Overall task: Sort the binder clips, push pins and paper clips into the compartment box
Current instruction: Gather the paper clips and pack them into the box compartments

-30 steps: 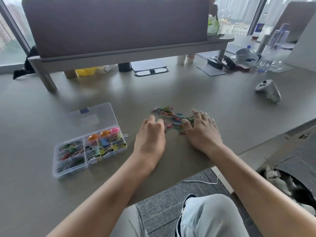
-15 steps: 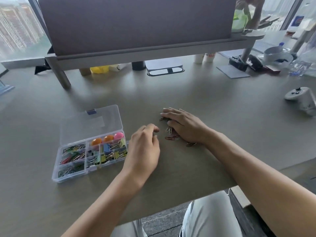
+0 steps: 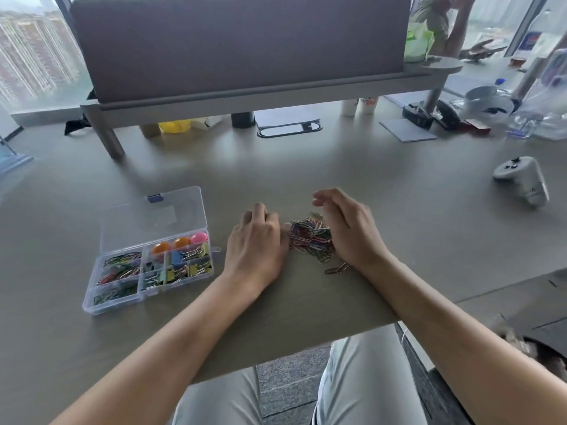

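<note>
A heap of coloured paper clips point(image 3: 311, 239) sits bunched on the desk, wires tangled together — a couple of strays point(image 3: 337, 268) lie just off its near right edge. Well to the left, the clear compartment box point(image 3: 92, 299) rests flat with its lid point(image 3: 153, 220) thrown back. Inside, paper clips point(image 3: 118, 269) fill the left compartments, pastel binder clips point(image 3: 184, 265) crowd the right ones, and round orange and pink push pins point(image 3: 181, 242) line the far row.
</note>
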The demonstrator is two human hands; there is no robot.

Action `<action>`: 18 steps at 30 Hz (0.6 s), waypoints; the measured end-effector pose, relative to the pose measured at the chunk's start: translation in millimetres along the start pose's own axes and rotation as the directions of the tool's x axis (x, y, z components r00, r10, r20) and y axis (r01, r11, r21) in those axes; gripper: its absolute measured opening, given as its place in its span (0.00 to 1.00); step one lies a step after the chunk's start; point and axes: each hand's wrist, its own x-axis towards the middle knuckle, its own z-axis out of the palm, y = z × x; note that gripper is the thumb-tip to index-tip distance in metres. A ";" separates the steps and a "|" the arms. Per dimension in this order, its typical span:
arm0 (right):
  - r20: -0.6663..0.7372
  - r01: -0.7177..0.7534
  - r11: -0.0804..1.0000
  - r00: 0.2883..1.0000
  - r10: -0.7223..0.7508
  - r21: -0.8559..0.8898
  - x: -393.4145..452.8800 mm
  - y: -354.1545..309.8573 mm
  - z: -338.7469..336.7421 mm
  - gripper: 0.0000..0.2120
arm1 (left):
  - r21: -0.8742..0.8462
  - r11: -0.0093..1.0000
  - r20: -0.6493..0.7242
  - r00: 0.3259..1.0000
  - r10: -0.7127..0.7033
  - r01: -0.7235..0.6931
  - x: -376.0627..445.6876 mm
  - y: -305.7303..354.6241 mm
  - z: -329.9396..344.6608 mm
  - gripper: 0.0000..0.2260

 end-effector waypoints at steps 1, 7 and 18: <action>-0.080 -0.049 0.999 0.996 0.050 0.011 0.7 1.2 -2.5 0.14 | 0.016 1.000 0.023 1.000 0.008 -0.008 3.9 3.7 0.7 0.21; -0.182 -0.277 0.960 0.943 0.279 0.040 -3.4 20.9 -32.8 0.12 | 0.020 0.993 0.116 0.987 0.114 -0.117 25.9 25.6 10.1 0.27; -0.183 -0.279 0.960 0.943 0.277 0.012 -11.4 22.1 -42.5 0.10 | -0.192 0.931 0.060 0.943 0.328 -0.311 33.5 37.3 17.9 0.12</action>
